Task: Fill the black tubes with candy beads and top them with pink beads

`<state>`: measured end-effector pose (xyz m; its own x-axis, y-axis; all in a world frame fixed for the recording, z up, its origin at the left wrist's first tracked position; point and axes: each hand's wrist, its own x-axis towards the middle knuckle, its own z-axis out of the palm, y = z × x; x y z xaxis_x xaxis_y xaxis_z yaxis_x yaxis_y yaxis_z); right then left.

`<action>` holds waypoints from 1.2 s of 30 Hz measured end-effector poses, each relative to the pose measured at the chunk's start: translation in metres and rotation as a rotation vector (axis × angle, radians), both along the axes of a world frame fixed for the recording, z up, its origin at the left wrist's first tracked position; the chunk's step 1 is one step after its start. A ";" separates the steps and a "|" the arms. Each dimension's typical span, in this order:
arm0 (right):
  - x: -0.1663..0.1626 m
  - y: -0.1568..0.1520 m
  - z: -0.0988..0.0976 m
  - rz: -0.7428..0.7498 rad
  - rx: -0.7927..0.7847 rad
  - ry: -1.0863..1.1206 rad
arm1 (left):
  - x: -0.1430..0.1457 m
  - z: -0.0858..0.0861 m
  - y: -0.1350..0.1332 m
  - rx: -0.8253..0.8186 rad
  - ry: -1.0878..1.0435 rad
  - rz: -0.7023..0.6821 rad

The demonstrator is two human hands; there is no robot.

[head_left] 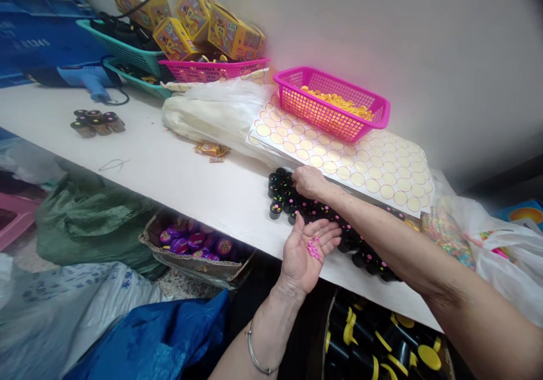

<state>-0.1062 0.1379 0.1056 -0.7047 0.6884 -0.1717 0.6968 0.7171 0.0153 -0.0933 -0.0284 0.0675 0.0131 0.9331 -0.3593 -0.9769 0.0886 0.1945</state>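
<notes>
My left hand (306, 251) is palm up at the front edge of the white table (190, 171), cupped and open, with several small pink pieces (314, 248) lying in it. My right hand (308, 180) reaches across over a long cluster of small black containers (283, 194) with coloured dots on top. Its fingers are curled down onto the containers in a pinch; what they hold is hidden. A metal bangle sits on my left wrist.
Behind lie sticker sheets (360, 162) with round yellow labels and a pink basket (331, 104) of yellow rings. Further back are a white bag (212, 114), yellow boxes (203, 21) in baskets, a black container cluster (97, 122). Under the table: purple items in a box (190, 244), black-and-yellow containers (382, 346).
</notes>
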 end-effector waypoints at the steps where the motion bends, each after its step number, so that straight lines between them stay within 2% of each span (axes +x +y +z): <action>1: 0.002 0.001 0.002 -0.009 -0.012 0.013 | 0.000 0.000 0.000 0.004 0.002 0.002; 3: 0.012 0.000 0.006 -0.024 -0.024 0.090 | -0.001 0.000 -0.001 0.016 0.006 0.012; 6: 0.042 -0.013 0.016 0.029 -0.033 0.327 | -0.001 -0.001 -0.001 0.039 -0.001 0.060; 9: 0.082 -0.042 0.024 0.159 -0.146 0.521 | -0.001 -0.001 -0.001 0.080 -0.029 0.103; 12: 0.113 -0.073 0.020 0.273 -0.242 0.568 | 0.000 0.000 0.000 0.099 -0.047 0.122; 14: 0.124 -0.088 0.010 0.323 -0.171 0.559 | 0.001 0.002 0.000 0.082 -0.034 0.120; 17: 0.127 -0.099 -0.009 0.390 0.065 0.516 | 0.002 0.004 0.001 0.067 -0.006 0.093; 20: 0.124 -0.101 -0.023 0.473 0.289 0.483 | 0.003 0.002 0.002 0.056 -0.005 0.074; 23: 0.127 -0.098 -0.029 0.528 0.412 0.496 | 0.005 -0.002 0.003 0.045 0.014 0.049; 28: 0.136 -0.092 -0.030 0.566 0.520 0.494 | 0.008 -0.003 0.004 0.091 0.032 -0.015; 36: 0.128 -0.090 -0.025 0.491 0.480 0.493 | 0.005 0.000 0.003 0.093 0.034 -0.002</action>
<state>0.0221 0.0479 0.0809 -0.8606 0.2044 0.4665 0.3146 0.9337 0.1713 -0.0885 -0.0259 0.0671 0.0045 0.9626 -0.2710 -0.9694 0.0707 0.2349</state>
